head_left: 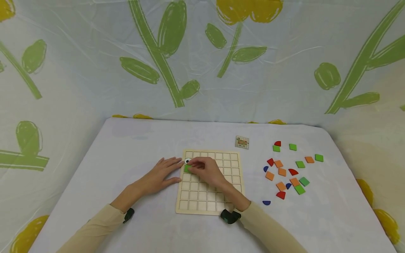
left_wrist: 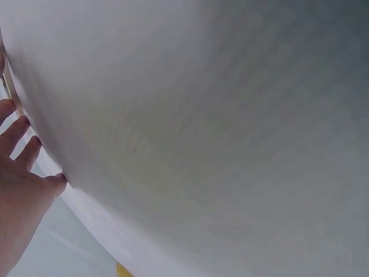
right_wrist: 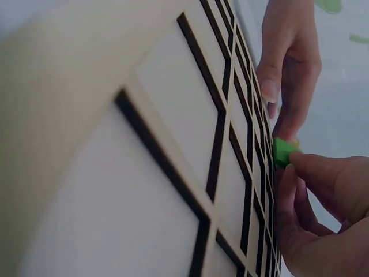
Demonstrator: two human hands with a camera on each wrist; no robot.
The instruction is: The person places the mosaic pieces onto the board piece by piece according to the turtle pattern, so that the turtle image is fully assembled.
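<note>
A light wooden grid board (head_left: 188,205) lies flat on the table. My left hand (head_left: 162,175) rests on the table with its fingers spread, fingertips at the board's left edge; the left wrist view shows this left hand (left_wrist: 20,173) at its far left side. Over the upper left of the board, my right hand (head_left: 207,171) pinches a green square tile (head_left: 187,169) in the left column. In the right wrist view, thumb and fingertips of the right hand (right_wrist: 323,196) meet at the green tile (right_wrist: 282,151). A white piece with a black dot (head_left: 187,161) sits just above, partly covered by the fingers.
Right of the board lie scattered tiles: orange squares (head_left: 282,172), green squares (head_left: 300,164), red quarter rounds (head_left: 281,195) and blue half rounds (head_left: 266,202). A small pattern card (head_left: 242,142) lies beyond the board's upper right corner. Flowered cloth (head_left: 196,116) hangs behind the table.
</note>
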